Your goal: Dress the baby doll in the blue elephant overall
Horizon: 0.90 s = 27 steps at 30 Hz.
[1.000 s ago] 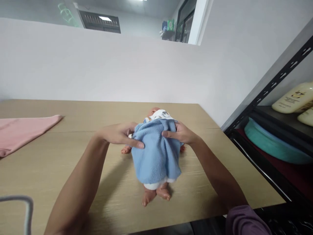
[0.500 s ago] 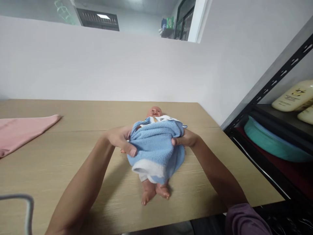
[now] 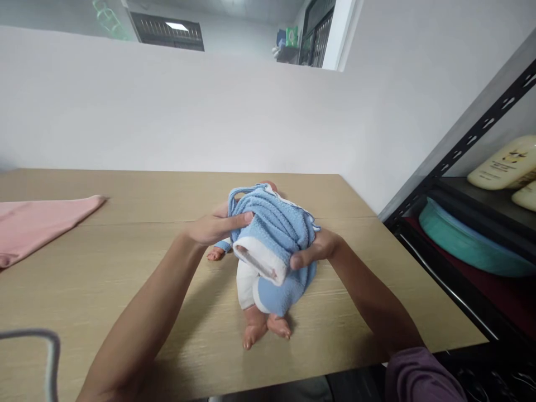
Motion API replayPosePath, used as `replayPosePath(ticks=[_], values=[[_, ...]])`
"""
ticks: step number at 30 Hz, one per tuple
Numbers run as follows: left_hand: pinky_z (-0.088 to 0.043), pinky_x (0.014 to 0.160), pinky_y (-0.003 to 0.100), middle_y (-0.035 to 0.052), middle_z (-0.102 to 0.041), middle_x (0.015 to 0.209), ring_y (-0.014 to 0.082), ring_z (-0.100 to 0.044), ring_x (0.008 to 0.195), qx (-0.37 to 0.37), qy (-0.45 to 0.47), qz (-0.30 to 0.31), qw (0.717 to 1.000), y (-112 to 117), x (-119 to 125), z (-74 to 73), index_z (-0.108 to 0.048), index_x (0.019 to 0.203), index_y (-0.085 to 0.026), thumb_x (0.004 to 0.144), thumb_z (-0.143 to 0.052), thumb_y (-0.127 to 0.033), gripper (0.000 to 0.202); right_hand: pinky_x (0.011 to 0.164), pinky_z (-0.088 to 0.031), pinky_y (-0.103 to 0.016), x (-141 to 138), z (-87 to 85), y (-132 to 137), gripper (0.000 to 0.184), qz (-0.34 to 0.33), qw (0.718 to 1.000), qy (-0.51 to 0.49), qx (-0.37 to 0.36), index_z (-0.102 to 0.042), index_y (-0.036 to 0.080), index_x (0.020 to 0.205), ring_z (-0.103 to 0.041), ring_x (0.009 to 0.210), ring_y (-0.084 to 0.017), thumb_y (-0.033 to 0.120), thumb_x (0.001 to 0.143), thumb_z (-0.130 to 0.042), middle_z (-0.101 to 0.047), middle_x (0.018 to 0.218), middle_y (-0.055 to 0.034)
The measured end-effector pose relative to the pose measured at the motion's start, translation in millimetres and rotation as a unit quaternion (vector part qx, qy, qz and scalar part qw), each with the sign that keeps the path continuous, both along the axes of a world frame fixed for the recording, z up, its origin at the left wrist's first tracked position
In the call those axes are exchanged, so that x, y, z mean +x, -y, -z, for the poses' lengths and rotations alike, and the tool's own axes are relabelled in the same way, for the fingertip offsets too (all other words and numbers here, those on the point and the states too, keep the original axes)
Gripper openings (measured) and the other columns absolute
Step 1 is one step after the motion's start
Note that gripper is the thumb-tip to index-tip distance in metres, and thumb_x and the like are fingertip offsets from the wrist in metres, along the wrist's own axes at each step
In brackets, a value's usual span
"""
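Observation:
A baby doll (image 3: 255,326) lies on the wooden table, feet towards me, wearing white trousers (image 3: 246,285) with a blue patch. Above its body I hold a bunched blue terry-cloth baby garment (image 3: 272,220) with a white-banded opening facing me. My left hand (image 3: 215,226) grips its left side, thumb on top, and my right hand (image 3: 316,248) grips its right side. The cloth hides the doll's chest and most of its head. One doll hand (image 3: 216,254) shows beneath my left wrist.
Pink cloth (image 3: 42,223) lies on the table at the left. A grey curved tube (image 3: 52,357) rises at the lower left. On the right, a black shelf rack holds cream bottles (image 3: 502,164) and a teal basin (image 3: 469,243). A white wall (image 3: 176,117) stands behind the table.
My left hand has raised its side of the garment, gathering the cloth and lifting the white-banded opening. More of the doll's trousers now shows, while its face has become covered.

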<state>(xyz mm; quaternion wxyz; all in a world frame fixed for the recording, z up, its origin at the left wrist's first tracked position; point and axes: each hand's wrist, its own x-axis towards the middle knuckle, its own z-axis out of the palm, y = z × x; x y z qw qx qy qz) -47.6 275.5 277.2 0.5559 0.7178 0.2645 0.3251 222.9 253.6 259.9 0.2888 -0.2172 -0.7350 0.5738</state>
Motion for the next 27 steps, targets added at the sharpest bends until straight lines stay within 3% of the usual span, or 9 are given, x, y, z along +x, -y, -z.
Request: replayPosePath(ticks=[3,5,9,12,15,18,20,23,27], values=[[-0.062,0.054,0.035,0.0022,-0.061,0.060,0.0255,-0.071,0.062,-0.020,-0.037,0.007,0.999,3.8,-1.6,-3.4,-0.079,0.103,-0.021,0.089,-0.077,-0.078,0.059,0.125,-0.052,-0.057,6.2,5.4,0.8,0.088,0.019,0.998,-0.006,-0.059,-0.072,0.026,0.145,-0.069,0.141,-0.037,0.063,0.070,-0.098,-0.081,0.134,-0.0104],[-0.059,0.053,0.031,0.0016,-0.063,0.062,0.0222,-0.068,0.059,-0.023,-0.057,0.014,0.998,7.2,-3.9,-6.4,-0.077,0.109,-0.021,0.094,-0.074,-0.076,0.057,0.121,-0.055,-0.060,9.0,8.6,2.0,0.090,0.075,0.992,-0.053,-0.086,-0.070,0.025,0.147,-0.071,0.137,-0.038,0.068,0.072,-0.093,-0.081,0.132,-0.0121],[-0.064,0.065,0.031,0.0013,-0.070,0.076,0.0200,-0.070,0.067,0.032,-0.057,-0.009,0.998,22.9,-3.6,-16.0,-0.071,0.128,-0.020,0.093,-0.081,-0.068,0.061,0.129,-0.047,-0.059,7.5,0.5,17.1,0.097,0.108,0.990,-0.091,-0.022,-0.065,0.024,0.151,-0.065,0.145,-0.038,0.065,0.069,-0.097,-0.079,0.138,-0.0119],[-0.067,0.084,0.035,0.0074,-0.080,0.104,0.0255,-0.078,0.092,0.087,-0.067,0.006,0.994,42.2,4.8,-22.9,-0.068,0.138,-0.019,0.082,-0.095,-0.055,0.072,0.134,-0.041,-0.055,2.9,-10.7,39.5,0.082,0.140,0.988,-0.024,0.054,-0.068,0.027,0.147,-0.063,0.148,-0.034,0.048,0.075,-0.100,-0.079,0.139,-0.0092],[-0.064,0.104,0.040,0.0113,-0.080,0.131,0.0312,-0.076,0.121,0.109,-0.079,-0.040,0.990,62.1,18.8,-21.3,-0.069,0.140,-0.020,0.088,-0.091,-0.047,0.063,0.132,-0.044,-0.054,-1.7,-10.9,56.5,0.050,0.219,0.975,-0.032,0.027,-0.076,0.025,0.133,-0.067,0.142,-0.033,0.041,0.087,-0.088,-0.080,0.137,-0.0076],[-0.059,0.112,0.045,0.0121,-0.079,0.137,0.0326,-0.074,0.126,0.103,-0.062,-0.145,0.982,80.5,32.8,-4.6,-0.071,0.138,-0.017,0.098,-0.078,-0.046,0.050,0.122,-0.053,-0.054,-7.2,0.2,61.8,0.038,0.266,0.960,-0.065,-0.062,-0.078,0.023,0.123,-0.073,0.133,-0.034,0.039,0.088,-0.079,-0.082,0.132,-0.0065],[-0.057,0.114,0.047,0.0128,-0.080,0.135,0.0338,-0.074,0.127,0.099,-0.052,-0.220,0.969,94.6,39.3,13.3,-0.072,0.133,-0.015,0.100,-0.072,-0.046,0.045,0.119,-0.056,-0.054,-12.0,9.0,63.6,0.039,0.291,0.953,-0.028,-0.083,-0.077,0.023,0.123,-0.075,0.127,-0.034,0.039,0.087,-0.077,-0.084,0.128,-0.0062],[-0.058,0.108,0.047,0.0126,-0.082,0.122,0.0341,-0.076,0.118,0.082,-0.063,-0.298,0.949,121.9,42.2,43.4,-0.074,0.118,-0.015,0.102,-0.066,-0.045,0.035,0.124,-0.053,-0.055,-19.9,19.8,72.2,0.038,0.294,0.954,0.060,-0.023,-0.077,0.024,0.126,-0.074,0.130,-0.033,0.035,0.090,-0.073,-0.082,0.131,-0.0070],[-0.060,0.099,0.045,0.0112,-0.083,0.116,0.0337,-0.078,0.111,0.068,-0.082,-0.350,0.931,160.1,36.1,79.5,-0.073,0.113,-0.018,0.104,-0.060,-0.042,0.028,0.130,-0.047,-0.054,-29.9,33.2,92.5,0.036,0.211,0.965,0.131,0.083,-0.079,0.024,0.128,-0.069,0.140,-0.034,0.025,0.093,-0.070,-0.079,0.143,-0.0092]])
